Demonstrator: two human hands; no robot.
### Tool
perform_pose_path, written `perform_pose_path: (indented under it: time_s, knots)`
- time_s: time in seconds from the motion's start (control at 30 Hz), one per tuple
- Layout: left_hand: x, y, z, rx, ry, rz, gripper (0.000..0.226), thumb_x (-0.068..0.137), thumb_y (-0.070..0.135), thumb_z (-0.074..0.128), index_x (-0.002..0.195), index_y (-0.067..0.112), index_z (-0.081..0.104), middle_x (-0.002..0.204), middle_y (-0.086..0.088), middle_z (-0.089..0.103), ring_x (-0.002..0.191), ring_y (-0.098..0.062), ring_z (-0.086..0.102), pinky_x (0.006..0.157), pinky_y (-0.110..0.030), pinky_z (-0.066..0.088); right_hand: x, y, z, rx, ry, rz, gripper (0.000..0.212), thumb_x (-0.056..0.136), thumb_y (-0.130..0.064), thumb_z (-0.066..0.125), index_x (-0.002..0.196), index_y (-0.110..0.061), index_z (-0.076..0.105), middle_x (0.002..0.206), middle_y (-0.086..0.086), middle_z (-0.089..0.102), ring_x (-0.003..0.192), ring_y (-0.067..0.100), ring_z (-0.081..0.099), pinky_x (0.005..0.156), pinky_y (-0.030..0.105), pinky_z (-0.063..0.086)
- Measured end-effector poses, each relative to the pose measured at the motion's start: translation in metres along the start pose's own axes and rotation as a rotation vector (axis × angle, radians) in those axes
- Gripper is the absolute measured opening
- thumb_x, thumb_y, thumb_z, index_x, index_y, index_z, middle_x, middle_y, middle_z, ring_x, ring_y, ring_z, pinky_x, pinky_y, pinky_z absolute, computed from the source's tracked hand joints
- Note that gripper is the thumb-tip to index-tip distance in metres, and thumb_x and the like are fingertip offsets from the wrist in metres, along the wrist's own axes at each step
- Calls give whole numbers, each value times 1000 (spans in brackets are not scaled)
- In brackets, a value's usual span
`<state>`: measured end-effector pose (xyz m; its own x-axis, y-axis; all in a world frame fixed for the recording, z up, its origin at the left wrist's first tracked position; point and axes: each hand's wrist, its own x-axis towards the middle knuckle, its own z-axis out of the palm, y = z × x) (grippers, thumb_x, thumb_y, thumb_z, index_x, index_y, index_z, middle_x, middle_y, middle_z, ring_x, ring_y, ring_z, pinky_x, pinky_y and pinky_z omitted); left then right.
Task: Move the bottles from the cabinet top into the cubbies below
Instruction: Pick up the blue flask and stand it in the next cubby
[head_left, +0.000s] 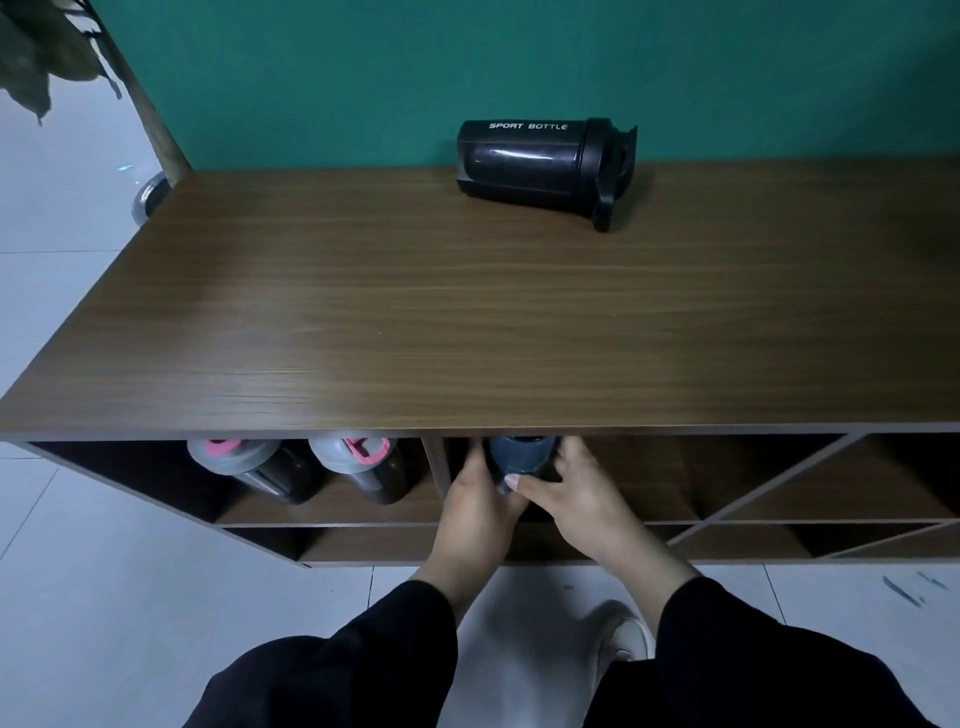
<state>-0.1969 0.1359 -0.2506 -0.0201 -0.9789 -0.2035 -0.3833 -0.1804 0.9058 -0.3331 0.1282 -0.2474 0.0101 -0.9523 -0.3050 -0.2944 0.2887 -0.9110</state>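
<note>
A black bottle (545, 166) marked "SPORT BOTTLE" lies on its side near the back edge of the wooden cabinet top (415, 312), close against the green wall (467, 67), its lid and loop pointing right. Under the front edge, the left cubby (156, 478) holds two dark bottles with grey and pink lids (231, 454) (353, 452), tipped side by side with the lids toward the opening. A thin upright divider (435, 465) stands between that cubby and the middle one. In the mouth of the middle cubby, just right of the divider and just below the front edge, sits a dark blue bottle (517, 454), its top part tucked beneath the overhang. The left hand (480, 499) presses against the bottle's left side and the right hand (571, 493) against its right, fingers (530, 486) curled round it so that both hold it between them; the right thumb lies across its front. Black sleeves (363, 649) cover both forearms. Further right, the cubbies are crossed by slanting boards (769, 486). A plant's leaves (36, 52) hang at the far left corner.
</note>
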Motion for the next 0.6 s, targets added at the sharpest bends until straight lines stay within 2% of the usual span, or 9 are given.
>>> perform_pose_path:
  time_s: [0.07,0.13,0.23,0.3,0.37,0.43,0.53,0.6]
  knots:
    - [4,-3,2,-7,10,-30,46,87,17,72,121,39,50,103,27,67,89,26,61,78,-3,46,4,-1,0,-24,-11,0,56,67,-40,79,108,-62,46,119,-32,59,122,-1,54,113,40,42]
    - [8,-6,4,-1,17,-49,45,88,17,72,121,39,50,99,30,66,86,28,60,76,0,45,8,1,1,-8,-5,4,56,74,-28,80,112,-52,47,110,-36,56,112,-5,55,113,38,42]
    - [11,-8,7,6,15,-68,44,90,20,71,122,40,49,94,34,63,83,31,57,74,5,42,11,5,3,25,21,1,49,77,-22,80,112,-43,53,109,-30,64,104,-12,59,111,37,45]
    - [13,-11,8,-11,10,-79,44,91,18,69,124,39,49,93,34,63,82,31,58,75,2,44,13,9,4,47,23,-7,45,76,-26,79,110,-45,56,112,-24,69,109,-8,62,110,38,46]
    - [14,-13,9,-22,-5,-95,45,92,13,67,128,36,51,94,32,65,83,28,60,82,-6,47,13,10,4,51,17,-20,44,78,-24,78,110,-44,55,115,-19,70,112,-6,63,110,38,47]
    - [14,-15,11,-30,-26,-110,48,93,6,63,132,32,50,100,25,69,90,18,66,87,-14,51,13,10,4,58,18,-41,45,79,-23,77,111,-43,52,120,-16,68,117,-3,62,111,38,46]
    - [10,-19,16,11,-70,-162,63,91,-6,53,148,19,39,118,2,71,111,-13,69,99,-29,53,15,12,3,53,-1,-46,50,75,-34,75,118,-42,51,128,-14,65,123,0,58,112,37,44]
    - [5,-23,19,-8,-112,-228,70,90,-11,47,151,20,33,123,0,69,119,-17,65,105,-31,49,14,13,1,55,-20,-35,52,82,-23,73,127,-34,50,129,-15,63,122,-6,56,111,28,42]
